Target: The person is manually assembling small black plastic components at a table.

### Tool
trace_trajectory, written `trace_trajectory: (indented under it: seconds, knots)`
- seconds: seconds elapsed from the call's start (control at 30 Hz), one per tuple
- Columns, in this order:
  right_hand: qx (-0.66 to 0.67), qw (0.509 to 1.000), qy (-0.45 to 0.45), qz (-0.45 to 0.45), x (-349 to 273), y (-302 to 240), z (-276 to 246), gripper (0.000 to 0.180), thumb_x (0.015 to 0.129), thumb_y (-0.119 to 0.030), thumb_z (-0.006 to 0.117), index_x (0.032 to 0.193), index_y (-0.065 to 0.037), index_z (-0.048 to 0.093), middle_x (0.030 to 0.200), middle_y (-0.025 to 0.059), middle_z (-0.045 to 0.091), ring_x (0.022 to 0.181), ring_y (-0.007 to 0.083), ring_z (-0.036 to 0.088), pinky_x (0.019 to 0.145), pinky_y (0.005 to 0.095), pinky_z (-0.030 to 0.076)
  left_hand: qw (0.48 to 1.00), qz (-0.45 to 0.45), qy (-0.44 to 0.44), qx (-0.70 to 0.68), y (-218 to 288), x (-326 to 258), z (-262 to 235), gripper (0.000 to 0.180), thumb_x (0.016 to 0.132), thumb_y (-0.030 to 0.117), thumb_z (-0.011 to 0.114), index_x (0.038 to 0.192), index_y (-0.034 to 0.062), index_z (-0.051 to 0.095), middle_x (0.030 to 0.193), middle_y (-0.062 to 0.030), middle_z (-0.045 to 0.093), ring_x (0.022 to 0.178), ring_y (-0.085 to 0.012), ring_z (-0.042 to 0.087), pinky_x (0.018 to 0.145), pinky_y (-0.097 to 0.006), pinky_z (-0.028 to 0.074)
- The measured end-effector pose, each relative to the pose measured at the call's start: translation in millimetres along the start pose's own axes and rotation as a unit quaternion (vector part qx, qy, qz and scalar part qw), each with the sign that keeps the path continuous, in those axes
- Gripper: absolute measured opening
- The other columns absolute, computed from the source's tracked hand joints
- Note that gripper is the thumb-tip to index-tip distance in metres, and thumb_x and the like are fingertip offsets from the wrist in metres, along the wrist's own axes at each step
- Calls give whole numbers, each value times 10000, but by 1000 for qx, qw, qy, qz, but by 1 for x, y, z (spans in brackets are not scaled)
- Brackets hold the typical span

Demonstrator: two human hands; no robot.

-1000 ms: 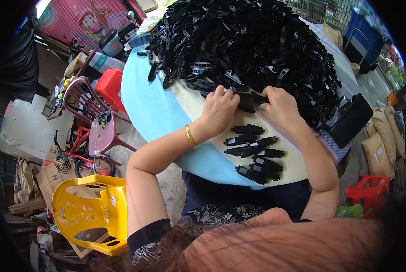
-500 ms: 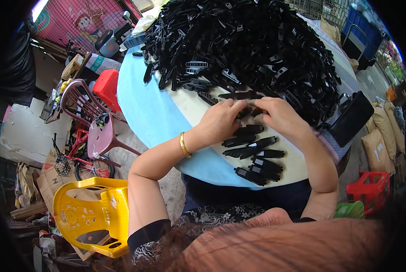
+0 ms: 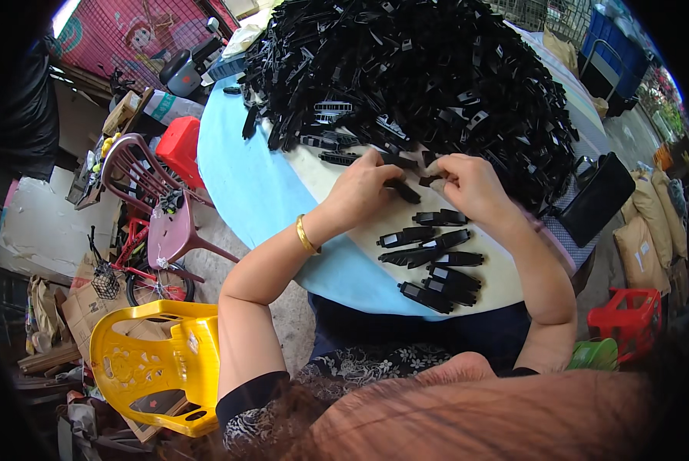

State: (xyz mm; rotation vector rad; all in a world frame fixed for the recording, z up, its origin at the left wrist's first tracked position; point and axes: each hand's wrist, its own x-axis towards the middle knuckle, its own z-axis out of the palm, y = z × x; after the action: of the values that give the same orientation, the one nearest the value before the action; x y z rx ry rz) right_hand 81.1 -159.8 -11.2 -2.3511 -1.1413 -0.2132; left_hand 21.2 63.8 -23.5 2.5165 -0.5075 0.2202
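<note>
My left hand (image 3: 360, 188), with a gold bangle on its wrist, is closed on a black plastic piece (image 3: 404, 190) that sticks out to the right of its fingertips. Facing it, my right hand (image 3: 471, 186) pinches a small dark piece (image 3: 429, 181) between thumb and fingers; its exact kind is too small to tell. A gap separates the two hands. Just beyond them rises a large heap of black plastic pieces (image 3: 406, 77). On the near side, several black clip-like pieces (image 3: 440, 260) lie in a loose column on the cloth.
The round table wears a blue and cream cloth (image 3: 237, 169). A black pouch (image 3: 596, 201) lies at its right edge. To the left stand a yellow plastic chair (image 3: 194, 353), a pink chair (image 3: 167, 234) and a red container (image 3: 180, 152). A red crate (image 3: 627, 323) sits at right.
My hands have drawn apart, the left shifting slightly left and the right slightly right. A black piece now shows at my left fingertips, and a small dark one at my right.
</note>
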Motion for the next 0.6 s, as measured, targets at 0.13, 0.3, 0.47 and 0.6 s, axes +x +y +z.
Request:
trace_trajectory:
  seconds: [0.13,0.3,0.47,0.6]
  knots:
    - [381,906,-79,168,2,-5,6,208,815,54,565,1004,18,646,795,42,623,662,117,594,621,254,486,999,32,25,25,12,-1,9,276,688,43,678,962,60,658,924,-123,553,935,-328,529,819,-382,465]
    - [232,972,3,25,-1,2,17,165,799,65,579,950,32,636,895,65,582,709,123,603,610,229,489,999,25,14,-16,14,1,9,232,699,83,683,925,37,653,894,-137,585,900,-323,552,806,-378,471]
    - [127,991,4,-49,-2,-6,10,174,739,49,604,910,29,632,888,98,586,725,210,608,621,283,495,998,-23,-14,-51,8,0,4,249,695,59,701,939,24,668,913,-127,615,812,-282,626,727,-333,520]
    - [-23,994,31,-104,-2,-3,0,195,660,33,608,847,-6,645,855,76,597,794,263,577,657,339,491,998,-32,-11,-58,11,-1,0,236,700,50,691,935,24,678,908,-128,618,805,-282,629,737,-329,518]
